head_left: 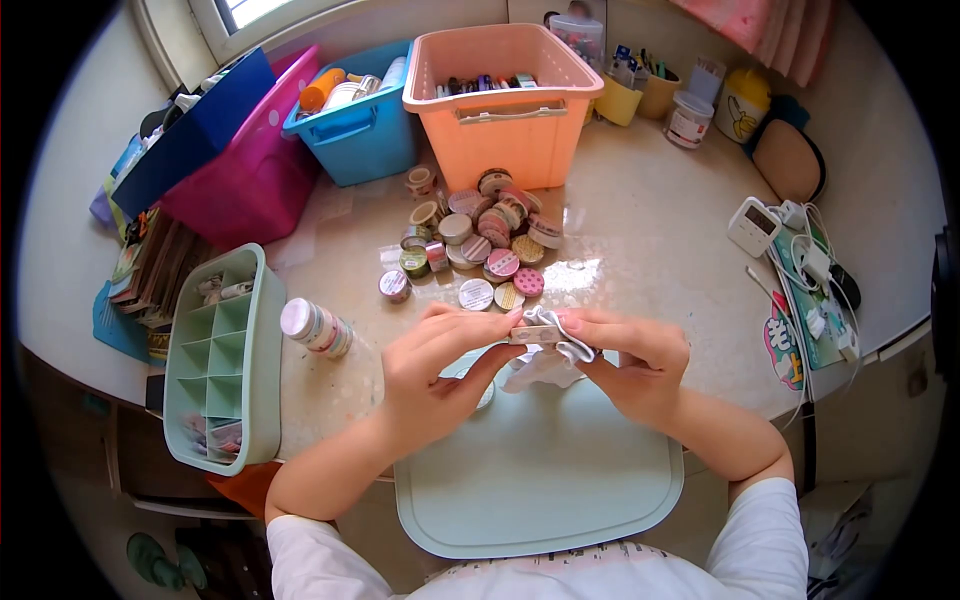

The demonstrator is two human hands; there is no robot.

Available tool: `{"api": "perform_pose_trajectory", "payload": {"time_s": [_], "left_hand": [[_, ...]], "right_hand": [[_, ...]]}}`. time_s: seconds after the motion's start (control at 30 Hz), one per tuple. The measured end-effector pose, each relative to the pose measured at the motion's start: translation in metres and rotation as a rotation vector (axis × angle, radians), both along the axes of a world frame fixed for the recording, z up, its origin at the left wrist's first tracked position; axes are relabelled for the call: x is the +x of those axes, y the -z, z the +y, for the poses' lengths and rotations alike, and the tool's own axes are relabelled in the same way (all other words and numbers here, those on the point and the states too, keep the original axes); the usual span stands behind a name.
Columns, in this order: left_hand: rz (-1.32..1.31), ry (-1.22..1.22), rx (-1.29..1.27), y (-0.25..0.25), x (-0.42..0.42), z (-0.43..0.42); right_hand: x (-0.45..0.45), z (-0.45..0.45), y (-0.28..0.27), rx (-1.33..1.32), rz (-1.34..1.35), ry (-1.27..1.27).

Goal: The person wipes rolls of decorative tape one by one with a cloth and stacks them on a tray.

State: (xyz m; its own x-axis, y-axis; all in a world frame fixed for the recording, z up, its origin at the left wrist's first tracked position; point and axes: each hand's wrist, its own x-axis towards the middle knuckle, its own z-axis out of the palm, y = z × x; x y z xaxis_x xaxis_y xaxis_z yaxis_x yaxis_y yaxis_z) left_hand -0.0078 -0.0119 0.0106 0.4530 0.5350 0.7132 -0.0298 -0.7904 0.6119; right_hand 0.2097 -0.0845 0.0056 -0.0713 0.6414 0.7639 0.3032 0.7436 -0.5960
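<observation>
Between both hands, above the far edge of a pale green lid (540, 480), is a small flat roll (535, 335) with a whitish cloth (545, 370) against it. My left hand (440, 360) pinches the roll's left side between thumb and fingers. My right hand (635, 365) has its fingers closed on the bunched cloth at the roll's right side. Under my left hand a round pale item (484, 394) partly shows on the lid. Just beyond the hands lies a pile of patterned tape rolls (502, 262). A stack of rolls in clear wrap (317, 329) stands to the left.
A divided green organizer (272, 350) is at the left. Pink (235, 205), blue (365, 145) and orange (510, 130) bins stand at the back. Cables and a white timer (753, 226) lie at the right, near a white jar (688, 121) and a yellow container (742, 105).
</observation>
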Motion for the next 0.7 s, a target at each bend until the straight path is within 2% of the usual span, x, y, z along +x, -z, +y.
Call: {"api": "perform_pose_trajectory", "payload": {"time_s": [0.03,0.07,0.1,0.17,0.23,0.27,0.3,0.33,0.4,0.47,0.53,0.6,0.7], "left_hand": [[0.065,-0.037,0.135,-0.009,-0.001,-0.001],[0.13,-0.074,0.27,-0.015,-0.002,-0.002],[0.13,-0.075,0.268,-0.018,-0.003,-0.002],[0.259,-0.109,0.488,-0.021,-0.003,-0.004],[0.176,-0.097,0.393,-0.015,0.0,-0.002],[0.092,-0.086,0.299,-0.013,0.003,-0.002],[0.029,-0.082,0.053,-0.016,0.005,-0.009],[0.028,-0.082,0.055,-0.014,0.005,-0.008],[-0.01,-0.015,0.021,-0.008,0.004,-0.002],[-0.016,-0.009,0.032,-0.004,0.004,0.001],[-0.033,0.025,0.183,-0.002,0.003,0.004],[0.021,0.004,0.243,-0.008,0.0,0.006],[0.157,-0.065,0.39,-0.019,-0.002,0.001]], "right_hand": [[0.0,-0.001,-0.005,-0.002,0.0,-0.001],[0.0,-0.002,-0.01,0.063,-0.147,0.078],[0.0,-0.002,-0.013,0.128,-0.295,0.156],[-0.001,0.001,-0.009,0.146,-0.32,0.154],[0.0,0.002,-0.006,0.168,-0.345,0.154],[0.003,0.0,-0.005,0.092,-0.251,0.114],[0.006,-0.001,-0.005,0.016,-0.157,0.074],[0.006,-0.002,-0.004,0.018,-0.158,0.074],[0.005,-0.003,-0.002,-0.044,0.05,0.002],[0.005,-0.003,-0.004,-0.035,0.024,0.015],[0.005,-0.002,-0.006,-0.028,-0.002,0.03],[0.007,0.001,-0.009,0.172,-0.248,0.14],[0.004,0.005,-0.014,0.21,-0.397,0.127]]}}
